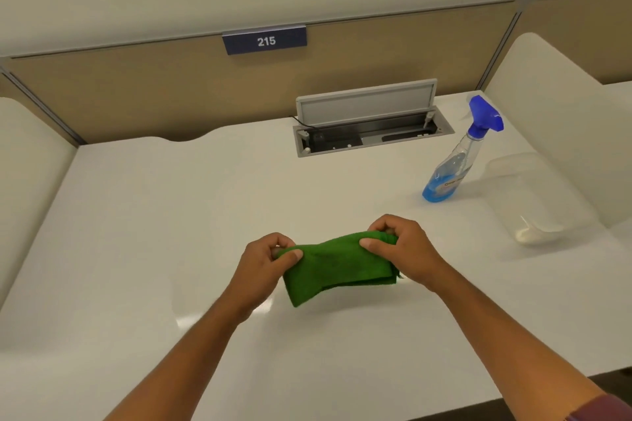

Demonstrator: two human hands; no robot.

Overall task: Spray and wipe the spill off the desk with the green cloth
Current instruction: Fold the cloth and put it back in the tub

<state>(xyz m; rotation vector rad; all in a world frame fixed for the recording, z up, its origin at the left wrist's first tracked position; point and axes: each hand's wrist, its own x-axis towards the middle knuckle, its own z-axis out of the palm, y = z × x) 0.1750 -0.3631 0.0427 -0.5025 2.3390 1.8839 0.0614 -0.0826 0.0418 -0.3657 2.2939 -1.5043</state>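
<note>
A folded green cloth (337, 265) hangs just above the middle of the white desk (171, 215). My left hand (270, 261) pinches its left top corner and my right hand (403, 249) pinches its right top corner. A clear spray bottle (451, 167) with blue liquid and a blue trigger head stands upright at the right rear of the desk, well away from both hands. I cannot make out a spill on the desk surface.
A clear plastic container (526, 195) with some white stuff at its bottom sits right of the bottle. An open grey cable hatch (369, 126) is set into the desk's rear. Cream side dividers (554, 99) and a tan back panel with a "215" plate (265, 41) enclose the desk.
</note>
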